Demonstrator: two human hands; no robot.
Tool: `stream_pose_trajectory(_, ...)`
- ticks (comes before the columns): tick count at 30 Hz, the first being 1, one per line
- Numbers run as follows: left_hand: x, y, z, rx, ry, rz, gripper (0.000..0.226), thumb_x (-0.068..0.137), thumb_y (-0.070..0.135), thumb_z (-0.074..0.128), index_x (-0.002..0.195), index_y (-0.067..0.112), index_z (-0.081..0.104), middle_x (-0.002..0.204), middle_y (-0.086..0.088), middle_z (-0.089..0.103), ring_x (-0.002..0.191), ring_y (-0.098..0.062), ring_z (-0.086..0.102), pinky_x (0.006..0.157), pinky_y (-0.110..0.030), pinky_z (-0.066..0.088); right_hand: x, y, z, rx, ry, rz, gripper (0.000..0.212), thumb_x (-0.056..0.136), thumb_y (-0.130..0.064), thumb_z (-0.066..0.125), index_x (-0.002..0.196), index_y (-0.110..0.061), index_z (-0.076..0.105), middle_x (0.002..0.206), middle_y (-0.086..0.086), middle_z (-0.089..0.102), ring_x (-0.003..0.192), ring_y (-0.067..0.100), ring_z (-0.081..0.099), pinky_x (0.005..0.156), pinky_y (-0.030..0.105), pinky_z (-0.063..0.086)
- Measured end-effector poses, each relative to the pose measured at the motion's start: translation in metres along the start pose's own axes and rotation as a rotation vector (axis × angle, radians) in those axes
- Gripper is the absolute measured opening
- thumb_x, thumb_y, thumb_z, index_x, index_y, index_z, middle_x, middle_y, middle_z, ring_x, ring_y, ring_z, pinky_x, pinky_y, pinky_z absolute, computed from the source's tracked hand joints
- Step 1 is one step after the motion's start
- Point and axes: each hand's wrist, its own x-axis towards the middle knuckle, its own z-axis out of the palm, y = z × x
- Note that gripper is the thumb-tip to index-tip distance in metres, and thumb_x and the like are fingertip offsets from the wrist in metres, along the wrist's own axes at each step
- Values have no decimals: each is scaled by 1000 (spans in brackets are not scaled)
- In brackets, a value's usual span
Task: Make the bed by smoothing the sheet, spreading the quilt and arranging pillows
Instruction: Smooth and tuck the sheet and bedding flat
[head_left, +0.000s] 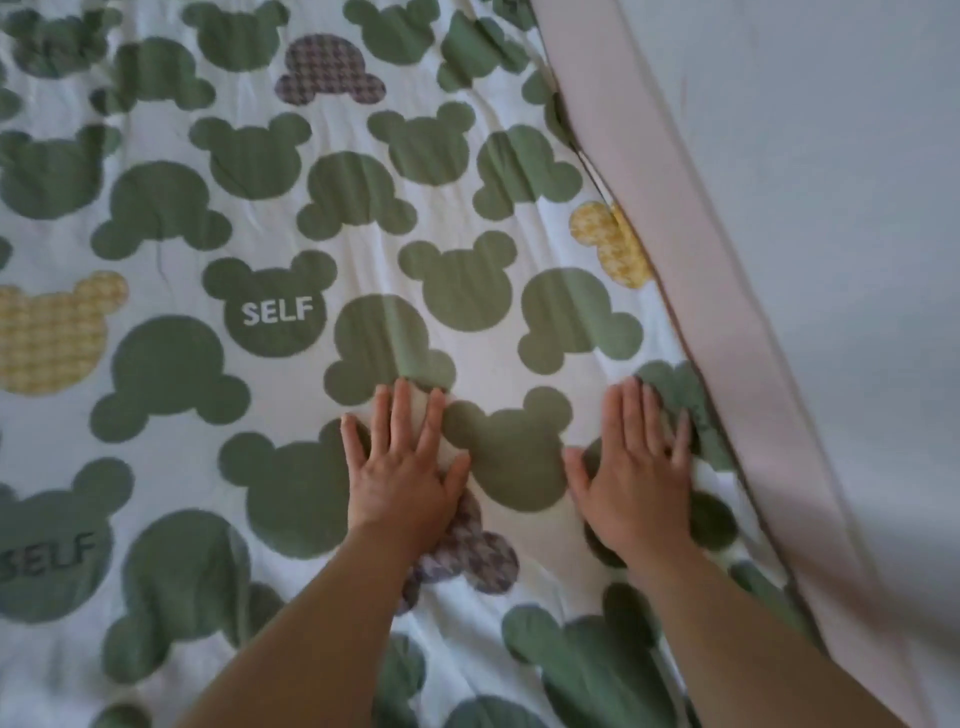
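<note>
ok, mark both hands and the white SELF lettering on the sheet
left hand (402, 478): head view, back of the hand.
right hand (634, 483): head view, back of the hand.
white SELF lettering (278, 310): head view, middle of the word.

Left hand (402, 480) and right hand (636, 475) flat on patterned sheet (218, 249) (green bear heads), pink band (691, 270) alongside

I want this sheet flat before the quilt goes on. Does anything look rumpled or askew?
Yes: the sheet is bunched into folds along its right edge, against the pink strip, just beyond the right hand, and creased lower down. The left hand lies flat on smoother cloth. No tear or stain shows.
</note>
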Motion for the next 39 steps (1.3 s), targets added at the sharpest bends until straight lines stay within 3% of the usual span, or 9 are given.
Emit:
stream_pose_trajectory(5,-78,33,26,3,-16,93,73,85,62,37,149,28,30,156,-14,25,144,-35,22,111,-62,5,-62,58,0,-52,41,-14,74,90,-41,39,148,2,24,156,20,19,145,31,20,119,46,15)
stream_pose_trajectory(9,-133,54,37,11,-118,139,77,82,67,36,150,30,29,157,-14,23,144,-34,21,110,-62,9,-106,48,0,-45,-29,-64,80,86,-56,35,149,-8,26,156,17,23,145,32,18,117,55,1)
stream_pose_trajectory(13,-176,67,35,54,-235,137,78,83,71,10,149,38,-14,157,-5,-25,145,-27,-23,113,-57,-14,-146,76,-4,-5,-68,43,78,84,-48,30,145,1,33,153,20,28,142,32,26,117,43,11)
stream_pose_trajectory(15,-206,81,28,43,-309,108,78,80,71,5,147,40,-19,154,-1,-32,143,-25,-26,112,-58,-15,-169,91,-13,-4,-91,26,77,83,-45,30,142,3,38,150,20,34,141,30,31,116,41,14)
stream_pose_trajectory(21,-280,107,4,-46,-512,36,74,92,52,42,149,45,-5,159,6,-15,147,-21,-10,115,-59,8,-244,114,-33,103,-164,-69,71,79,-36,34,130,12,50,133,30,51,125,40,49,117,40,10)
stream_pose_trajectory(24,-305,109,-19,-130,-549,-31,66,95,39,44,151,36,9,161,2,-1,146,-24,14,115,-48,24,-277,121,-36,43,-236,-143,78,63,-27,57,129,10,38,125,31,57,120,41,51,120,38,-2)
stream_pose_trajectory(26,-318,105,-38,-161,-523,-67,59,96,36,42,150,30,19,157,-1,16,141,-24,28,113,-42,30,-287,117,-68,49,-317,-157,81,69,-23,59,137,7,28,138,31,45,130,40,44,119,37,-7)
stream_pose_trajectory(30,-338,94,-93,-157,-410,-105,43,94,33,41,136,24,40,139,-3,41,126,-24,45,104,-41,40,-283,96,-132,114,-387,-130,72,93,-22,36,151,-1,-2,159,14,0,147,28,1,119,39,-1)
stream_pose_trajectory(39,-385,63,-246,-229,-177,-229,50,94,31,41,143,23,34,143,-3,43,127,-23,46,104,-38,40,-272,41,-288,193,-205,-239,68,96,-25,37,151,-3,4,159,12,8,147,28,7,121,39,5)
